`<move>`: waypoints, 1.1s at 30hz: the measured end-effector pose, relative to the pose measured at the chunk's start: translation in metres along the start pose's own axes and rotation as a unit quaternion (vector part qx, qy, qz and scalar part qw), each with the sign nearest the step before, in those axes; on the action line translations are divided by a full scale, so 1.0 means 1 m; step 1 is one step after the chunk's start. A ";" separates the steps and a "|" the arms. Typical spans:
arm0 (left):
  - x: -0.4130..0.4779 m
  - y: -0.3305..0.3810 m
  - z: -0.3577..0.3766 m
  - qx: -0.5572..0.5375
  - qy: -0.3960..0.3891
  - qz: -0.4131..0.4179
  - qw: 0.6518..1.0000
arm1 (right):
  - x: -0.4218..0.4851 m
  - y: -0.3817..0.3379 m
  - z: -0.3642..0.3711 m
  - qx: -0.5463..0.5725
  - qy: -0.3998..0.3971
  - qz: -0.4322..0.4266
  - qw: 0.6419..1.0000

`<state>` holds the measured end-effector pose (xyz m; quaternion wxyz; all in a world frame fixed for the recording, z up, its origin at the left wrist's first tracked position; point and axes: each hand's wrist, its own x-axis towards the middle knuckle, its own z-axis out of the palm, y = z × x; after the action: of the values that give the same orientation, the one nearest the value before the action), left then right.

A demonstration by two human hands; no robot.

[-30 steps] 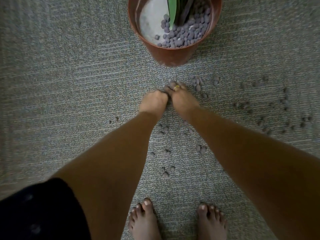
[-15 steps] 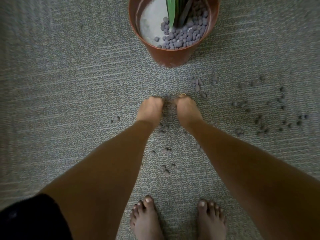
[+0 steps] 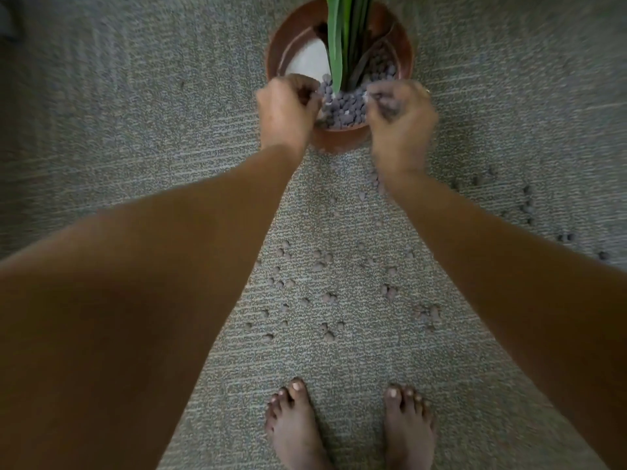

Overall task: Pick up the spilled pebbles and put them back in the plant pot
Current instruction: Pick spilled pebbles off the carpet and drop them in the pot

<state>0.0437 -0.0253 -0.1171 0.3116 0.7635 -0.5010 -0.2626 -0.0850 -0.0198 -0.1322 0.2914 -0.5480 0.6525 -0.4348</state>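
Note:
A terracotta plant pot (image 3: 341,139) stands on the carpet with green leaves (image 3: 336,45) and a bed of grey pebbles (image 3: 344,108) inside. My left hand (image 3: 286,108) is curled over the pot's near left rim; what it holds is hidden by the fingers. My right hand (image 3: 402,118) hovers over the near right rim, fingers curled around grey pebbles that show between them. Both hands are blurred by motion. Several spilled pebbles (image 3: 325,296) lie scattered on the carpet between my arms, and more pebbles (image 3: 527,208) lie to the right.
Grey-green carpet (image 3: 135,130) covers the whole floor. My bare feet (image 3: 295,425) stand at the bottom, just below the scattered pebbles. A white patch (image 3: 307,59) shows inside the pot's left half.
Both hands rose from the carpet, where they were scooping pebbles together, and moved forward to the pot's near rim. The view has come closer to the pot.

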 end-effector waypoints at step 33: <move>-0.155 -0.121 0.058 0.259 -0.298 -0.052 0.917 | -0.154 0.111 -0.001 -0.361 -0.446 -0.012 0.819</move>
<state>0.0189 0.1432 -0.2314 -0.0750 0.7289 -0.5806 -0.3550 -0.1016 0.1319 -0.2449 0.3263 -0.7560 0.5544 0.1208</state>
